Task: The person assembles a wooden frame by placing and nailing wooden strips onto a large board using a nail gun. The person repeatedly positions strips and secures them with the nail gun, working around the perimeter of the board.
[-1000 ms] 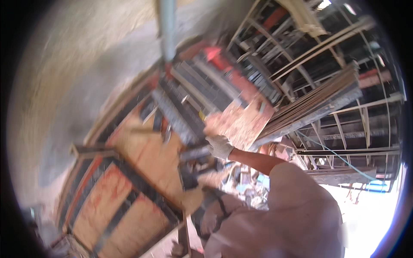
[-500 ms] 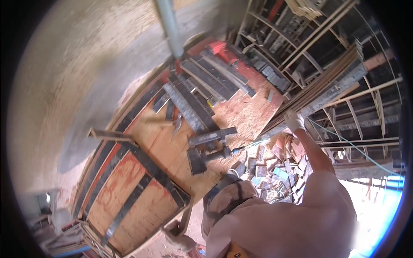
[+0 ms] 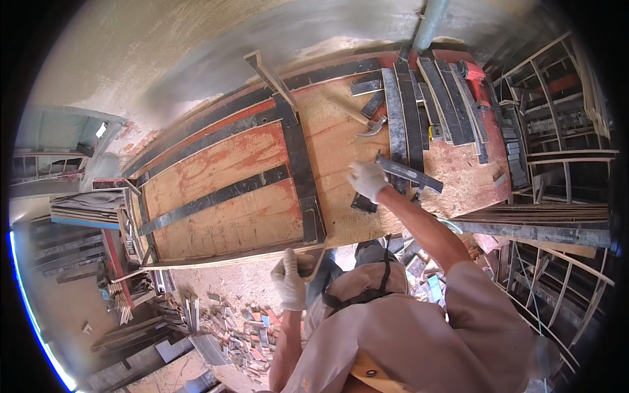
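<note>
My left hand point(image 3: 289, 283), in a white glove, is closed around a short brown wooden piece point(image 3: 306, 264) at the near edge of the panel, beside an upright strip. My right hand point(image 3: 368, 181), also gloved, lies over the left end of a black nail gun point(image 3: 411, 175) resting on the plywood. Its fingers partly cover the tool; whether they grip it I cannot tell. To the left lies a plywood panel point(image 3: 223, 229) framed with dark strips. A claw hammer point(image 3: 372, 126) lies beyond my right hand.
Dark boards point(image 3: 452, 105) lie side by side at the far right of the bench, with a red power tool point(image 3: 476, 85) beside them. A yellow tape measure point(image 3: 434, 131) is among them. Stacked boards point(image 3: 537, 223) stand at right; wood offcuts point(image 3: 255, 337) litter the floor.
My view has swung round toward the left end of the bench. My right hand has left the stacked boards and come to the nail gun. My left hand is still at the panel's near corner.
</note>
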Available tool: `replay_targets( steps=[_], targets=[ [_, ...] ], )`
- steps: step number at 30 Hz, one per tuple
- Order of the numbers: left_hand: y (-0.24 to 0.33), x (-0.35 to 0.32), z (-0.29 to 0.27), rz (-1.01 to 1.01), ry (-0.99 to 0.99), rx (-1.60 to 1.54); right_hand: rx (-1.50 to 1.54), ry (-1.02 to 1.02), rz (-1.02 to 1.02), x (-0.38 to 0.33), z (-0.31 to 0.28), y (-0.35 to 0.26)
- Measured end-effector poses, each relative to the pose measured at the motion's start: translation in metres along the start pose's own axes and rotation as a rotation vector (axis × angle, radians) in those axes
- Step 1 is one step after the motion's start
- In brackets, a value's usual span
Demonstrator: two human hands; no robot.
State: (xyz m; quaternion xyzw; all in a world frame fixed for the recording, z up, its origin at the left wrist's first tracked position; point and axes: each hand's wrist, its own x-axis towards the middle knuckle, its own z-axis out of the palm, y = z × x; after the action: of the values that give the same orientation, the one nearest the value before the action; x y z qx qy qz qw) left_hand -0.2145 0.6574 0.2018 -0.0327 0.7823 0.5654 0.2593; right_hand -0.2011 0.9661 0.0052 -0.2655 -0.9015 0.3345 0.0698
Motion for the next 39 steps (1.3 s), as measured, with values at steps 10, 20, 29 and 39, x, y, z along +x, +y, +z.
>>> replay_targets(
  steps=[10,20,29,39],
  targets=[
    [0.008,0.028,-0.009,0.518,-0.578,0.344,-0.342,0.012,0.186,0.101,0.033,0.024],
    [0.011,0.049,-0.017,0.51,-0.741,0.233,-0.457,0.118,0.646,0.199,-0.018,0.073],
    [0.019,0.061,-0.017,0.542,-0.818,0.33,0.001,0.172,0.901,0.227,-0.01,0.071],
    [0.016,0.05,-0.013,0.594,-0.77,0.406,0.374,-0.468,0.296,0.027,0.02,-0.089]
  ],
)
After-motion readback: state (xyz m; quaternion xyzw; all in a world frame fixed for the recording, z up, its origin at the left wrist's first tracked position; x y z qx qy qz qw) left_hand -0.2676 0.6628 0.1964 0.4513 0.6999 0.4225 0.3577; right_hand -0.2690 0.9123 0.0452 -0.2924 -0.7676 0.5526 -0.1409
